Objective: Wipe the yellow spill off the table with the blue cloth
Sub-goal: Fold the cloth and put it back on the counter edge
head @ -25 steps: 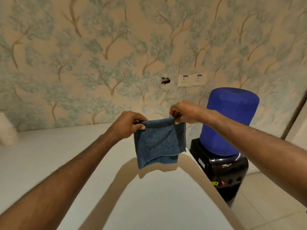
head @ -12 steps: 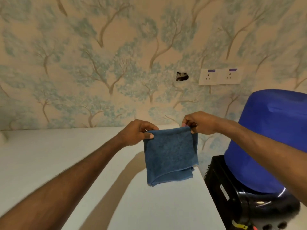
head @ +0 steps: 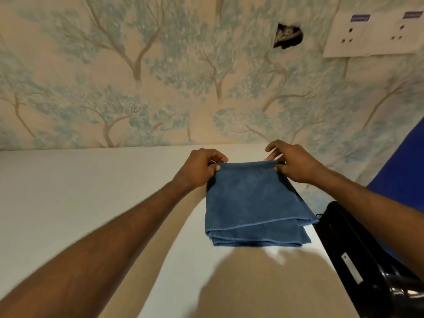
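Observation:
A folded blue cloth (head: 254,203) lies on the white table (head: 68,191), close to its right edge and near the wall. My left hand (head: 199,168) pinches the cloth's far left corner between thumb and fingers. At the far right corner, my right hand (head: 289,161) grips with the thumb and lower fingers while its upper fingers are spread. The cloth's near edges show several stacked layers. No yellow spill shows anywhere on the table.
The wall with tree-patterned wallpaper (head: 160,76) rises right behind the table. A white socket plate (head: 371,35) and a dark hole (head: 288,35) are on it. A black water dispenser (head: 358,260) with a blue bottle (head: 403,168) stands just off the table's right edge.
Both hands have lowered the cloth from hanging in the air onto the table top. The camera has moved closer and tipped down.

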